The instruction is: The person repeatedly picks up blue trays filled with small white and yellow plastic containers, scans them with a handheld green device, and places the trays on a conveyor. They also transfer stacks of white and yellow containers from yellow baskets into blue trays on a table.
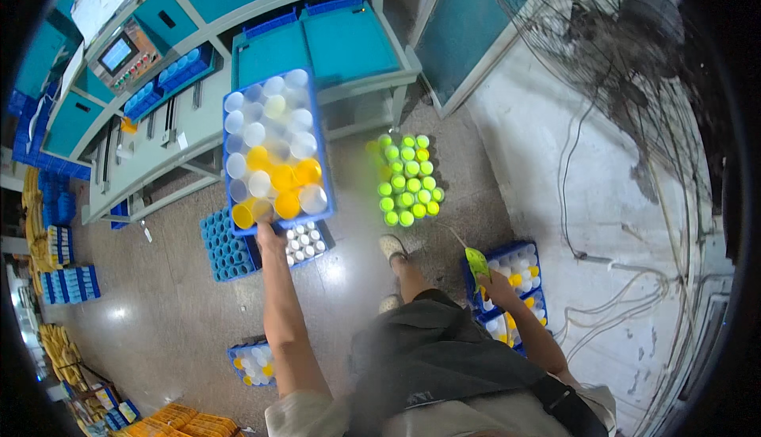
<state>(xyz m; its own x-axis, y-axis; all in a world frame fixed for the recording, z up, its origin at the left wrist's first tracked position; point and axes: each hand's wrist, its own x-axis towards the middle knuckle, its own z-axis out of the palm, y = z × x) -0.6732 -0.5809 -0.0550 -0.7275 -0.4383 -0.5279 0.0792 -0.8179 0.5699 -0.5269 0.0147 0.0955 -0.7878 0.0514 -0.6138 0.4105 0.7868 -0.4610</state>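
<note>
My left hand (271, 239) grips the near edge of a blue crate (329, 175), lifted in front of me. It holds rows of white and translucent cups (254, 134), with several yellow cups (287, 204) at the near end. My right hand (495, 290) is closed round a lime-green piece (476, 263) with a thin pale strip sticking out from it; its kind is unclear. That hand is just above blue crates (536, 276) of white and yellow cups on the floor by the wall. Lime-green cups (407, 184) stand grouped on the floor ahead.
Below the lifted crate, a group of blue cups (224, 245) and a crate of white cups (305, 244) sit on the floor. Another cup crate (254, 363) lies left of me. A teal machine (349, 41) with a control panel (123, 55) stands ahead. Cables (567, 167) hang along the right wall.
</note>
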